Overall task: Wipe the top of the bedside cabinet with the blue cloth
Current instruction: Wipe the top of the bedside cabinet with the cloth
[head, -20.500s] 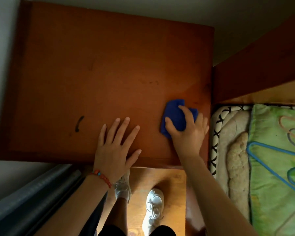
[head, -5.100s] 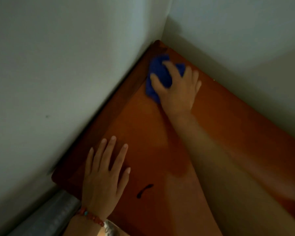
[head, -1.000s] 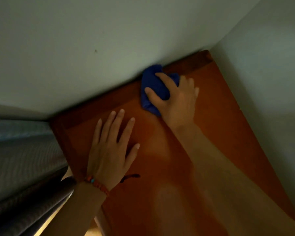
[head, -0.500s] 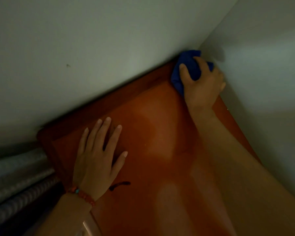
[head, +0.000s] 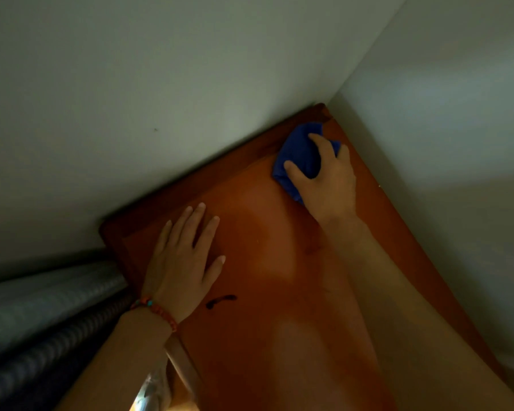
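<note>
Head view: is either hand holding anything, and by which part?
The right hand grips the bunched blue cloth from above, pressing it on the cabinet top near the wall corner. The left hand lies flat, holding nothing.

Crumpled dark-blue cloth (head: 298, 155) pressed onto glossy reddish-brown wooden cabinet top (head: 267, 256), upper right of centre, near wall corner.

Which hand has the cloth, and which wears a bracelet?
The right hand grips the blue cloth near the wall corner. The left hand, lying flat on the cabinet top, wears the beaded bracelet.
</note>
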Available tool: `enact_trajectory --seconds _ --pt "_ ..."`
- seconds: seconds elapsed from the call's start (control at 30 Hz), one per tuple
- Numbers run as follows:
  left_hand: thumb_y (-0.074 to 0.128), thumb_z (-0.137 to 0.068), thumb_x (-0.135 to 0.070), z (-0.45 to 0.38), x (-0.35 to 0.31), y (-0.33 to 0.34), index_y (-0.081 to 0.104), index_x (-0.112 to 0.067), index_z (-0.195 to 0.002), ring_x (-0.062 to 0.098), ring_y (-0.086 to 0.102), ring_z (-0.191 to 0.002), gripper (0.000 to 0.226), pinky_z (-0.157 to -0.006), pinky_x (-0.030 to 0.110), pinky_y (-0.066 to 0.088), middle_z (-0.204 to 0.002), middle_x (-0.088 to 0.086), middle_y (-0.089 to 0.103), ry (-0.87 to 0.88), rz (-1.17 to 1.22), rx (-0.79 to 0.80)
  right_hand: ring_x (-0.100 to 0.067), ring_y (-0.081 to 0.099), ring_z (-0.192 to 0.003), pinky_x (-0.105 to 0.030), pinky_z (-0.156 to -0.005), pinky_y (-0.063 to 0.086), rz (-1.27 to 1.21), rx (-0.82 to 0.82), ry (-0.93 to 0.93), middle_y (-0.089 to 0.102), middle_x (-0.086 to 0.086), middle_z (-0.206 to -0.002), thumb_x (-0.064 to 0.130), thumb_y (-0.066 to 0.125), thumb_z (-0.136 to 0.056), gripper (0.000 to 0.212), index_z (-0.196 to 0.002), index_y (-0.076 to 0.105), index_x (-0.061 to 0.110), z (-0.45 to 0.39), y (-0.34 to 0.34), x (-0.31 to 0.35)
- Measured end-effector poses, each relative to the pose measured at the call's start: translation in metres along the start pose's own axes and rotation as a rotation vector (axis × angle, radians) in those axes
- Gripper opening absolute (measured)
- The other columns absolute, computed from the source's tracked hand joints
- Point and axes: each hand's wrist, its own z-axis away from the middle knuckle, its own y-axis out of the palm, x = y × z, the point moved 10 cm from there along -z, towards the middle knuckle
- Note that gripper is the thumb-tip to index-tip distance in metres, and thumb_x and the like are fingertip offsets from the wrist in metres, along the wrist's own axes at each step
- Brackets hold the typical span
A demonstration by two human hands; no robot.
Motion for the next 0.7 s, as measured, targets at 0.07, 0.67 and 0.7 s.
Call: enact_trajectory --seconds 0.07,0.67,0.7 --pt "0.037 -0.083 -0.042 0.003 -0.001 -0.004 0.048 -0.005 -0.129 0.037 0.041 -0.122 0.060 -0.095 0.052 0.028 -0.133 0.024 0.046 0.002 -0.020 0.021 -0.029 0.050 -0.106 -0.036 -0.082 0.046 0.013 0.032 -0.009 0.040 -0.012 -0.128 0.041 0.059 -0.084 0.060 -0.137 0.035 0.024 0.006 -0.004 0.005" --pt "0.037 -0.086 -0.039 0.099 -0.016 -0.142 0.057 0.000 -0.119 0.042 0.051 -0.114 0.055 -0.095 0.052 0.029 -0.122 0.024 0.055 -0.173 0.101 -0.049 -0.027 0.056 -0.082 -0.032 -0.063 0.048 0.361 0.290 -0.096 0.028 -0.008 -0.133 0.039 0.051 -0.089 0.055 -0.137 0.029 0.025 0.145 -0.088 0.090" --pt "0.037 -0.086 -0.040 0.104 -0.018 -0.154 0.057 0.000 -0.118 0.041 0.051 -0.114 0.055 -0.095 0.051 0.028 -0.122 0.024 0.055 -0.179 0.100 -0.060 -0.027 0.055 -0.081 -0.031 -0.061 0.045 0.351 0.280 -0.096 0.028 -0.008 -0.133 0.039 0.052 -0.089 0.055 -0.137 0.029 0.025 0.153 -0.097 0.097"
